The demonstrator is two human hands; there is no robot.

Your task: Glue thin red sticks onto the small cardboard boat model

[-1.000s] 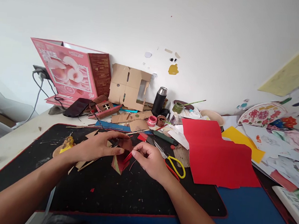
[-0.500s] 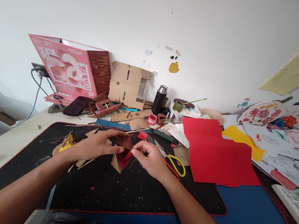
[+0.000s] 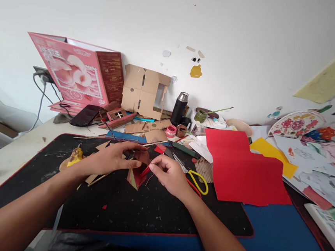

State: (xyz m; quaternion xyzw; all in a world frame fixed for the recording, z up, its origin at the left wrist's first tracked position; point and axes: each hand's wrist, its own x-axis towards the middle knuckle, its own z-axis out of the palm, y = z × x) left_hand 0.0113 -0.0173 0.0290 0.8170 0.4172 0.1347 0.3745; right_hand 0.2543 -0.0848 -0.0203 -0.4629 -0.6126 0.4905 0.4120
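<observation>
My left hand (image 3: pixel 113 160) is closed on a small folded cardboard piece (image 3: pixel 135 179), painted reddish brown, with a pale pointed end towards me. Its thumb lies along the top edge, and the other fingers are partly hidden behind. A thin red strip (image 3: pixel 144 172) is pinched between thumb and forefinger of my right hand (image 3: pixel 169 175). The strip slants down over the inside of the painted piece; I cannot tell whether it touches. Just beyond my right hand lie scissors (image 3: pixel 200 181) with yellow and orange handles.
A black mat (image 3: pixel 124 215) lies under my hands. A yellow glue gun (image 3: pixel 76 157) rests at left, near cardboard scraps. Red sheet (image 3: pixel 247 179) covers the right side. Behind stand paint jars (image 3: pixel 171 131), a black thermos (image 3: pixel 180 109), a small model house (image 3: pixel 117 115) and a pink box (image 3: pixel 80 75).
The view has shifted slightly. Both hands keep their grips, and the red strip stays at the painted cardboard piece with little visible movement.
</observation>
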